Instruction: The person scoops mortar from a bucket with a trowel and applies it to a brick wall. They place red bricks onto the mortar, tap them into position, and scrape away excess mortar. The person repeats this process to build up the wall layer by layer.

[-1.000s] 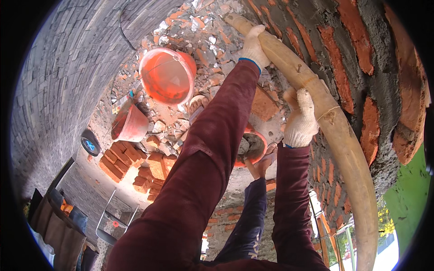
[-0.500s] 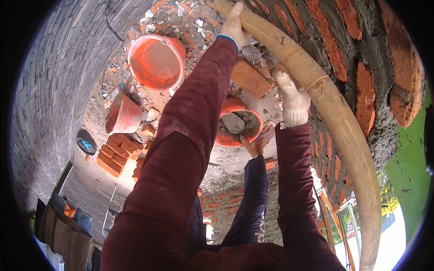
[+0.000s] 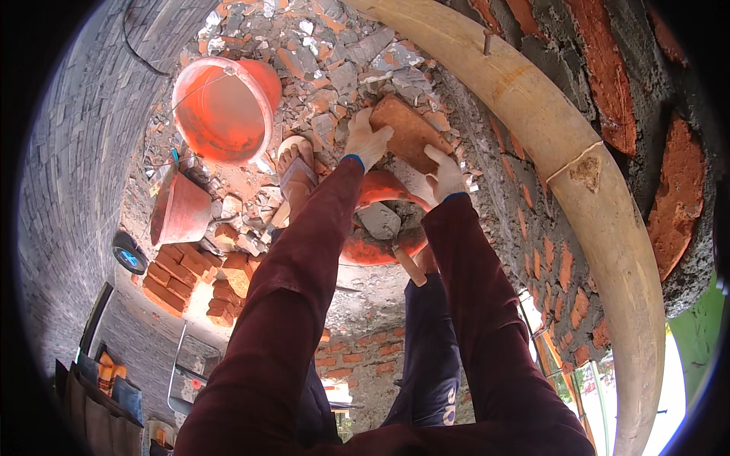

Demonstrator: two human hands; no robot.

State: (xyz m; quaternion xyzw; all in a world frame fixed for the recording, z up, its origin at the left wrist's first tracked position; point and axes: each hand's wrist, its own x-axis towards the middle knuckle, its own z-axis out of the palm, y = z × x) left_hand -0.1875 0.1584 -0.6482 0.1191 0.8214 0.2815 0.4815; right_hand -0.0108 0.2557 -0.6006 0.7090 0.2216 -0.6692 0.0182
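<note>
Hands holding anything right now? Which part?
Both gloved hands grip one red brick: left hand on its left end, right hand on its lower right edge.

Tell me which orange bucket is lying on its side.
The small bucket beside the brick stack is tipped over; the big bucket above it stands upright, mouth open.

I cannot see the underside of the brick, covered by my gloved left hand and right hand. My sleeves hide much of the orange mortar pan. The curved wooden pole is cut off at both picture edges.
</note>
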